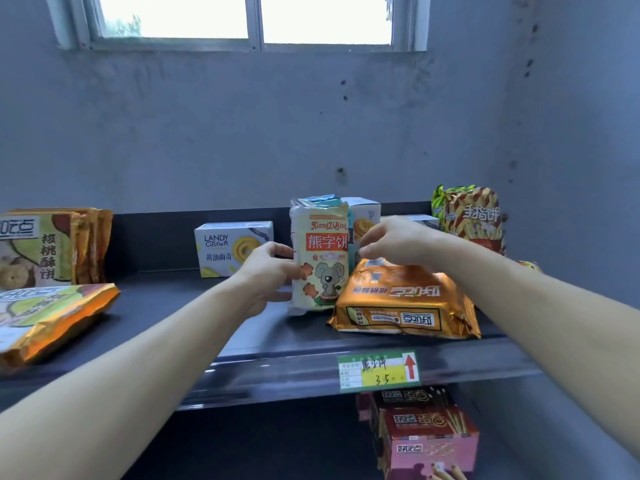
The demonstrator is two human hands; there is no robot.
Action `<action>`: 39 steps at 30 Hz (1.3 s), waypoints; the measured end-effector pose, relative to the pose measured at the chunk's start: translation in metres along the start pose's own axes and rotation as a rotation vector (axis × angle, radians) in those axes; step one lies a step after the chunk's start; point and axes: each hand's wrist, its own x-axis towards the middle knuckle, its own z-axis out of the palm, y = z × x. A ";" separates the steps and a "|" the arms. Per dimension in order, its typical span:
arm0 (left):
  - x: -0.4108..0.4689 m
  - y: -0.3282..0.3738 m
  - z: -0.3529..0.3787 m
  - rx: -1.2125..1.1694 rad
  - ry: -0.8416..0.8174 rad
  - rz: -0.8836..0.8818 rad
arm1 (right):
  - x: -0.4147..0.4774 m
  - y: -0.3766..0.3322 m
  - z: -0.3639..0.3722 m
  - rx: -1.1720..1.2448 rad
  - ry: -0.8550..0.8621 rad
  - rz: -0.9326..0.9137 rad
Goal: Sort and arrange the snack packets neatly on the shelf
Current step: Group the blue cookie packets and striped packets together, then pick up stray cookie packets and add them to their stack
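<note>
"XiongZiBing" packet (320, 254) gripped upright by left hand (268, 271).

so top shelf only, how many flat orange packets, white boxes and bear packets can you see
flat orange packets: 2
white boxes: 3, one mostly hidden
bear packets: 1 sure, more behind unclear
total: 6

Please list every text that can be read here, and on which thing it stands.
"XiongZiBing", "熊字饼": koala packet
"LANDY Castle", "黄油曲奇": white box
"核桃酥饼": left upright packet
"手指饼": striped bag
"好吃点", upside down: orange packet
"3.5": price tag; rest illegible
</note>
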 end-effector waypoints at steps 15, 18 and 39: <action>0.002 0.000 0.005 0.014 -0.067 -0.002 | -0.018 0.048 -0.064 -0.003 0.332 0.136; 0.003 0.000 0.004 0.020 -0.051 0.009 | -0.026 0.061 -0.081 0.074 0.388 0.194; -0.011 0.006 0.020 0.040 0.044 -0.032 | -0.054 0.042 -0.041 -0.015 -0.143 0.422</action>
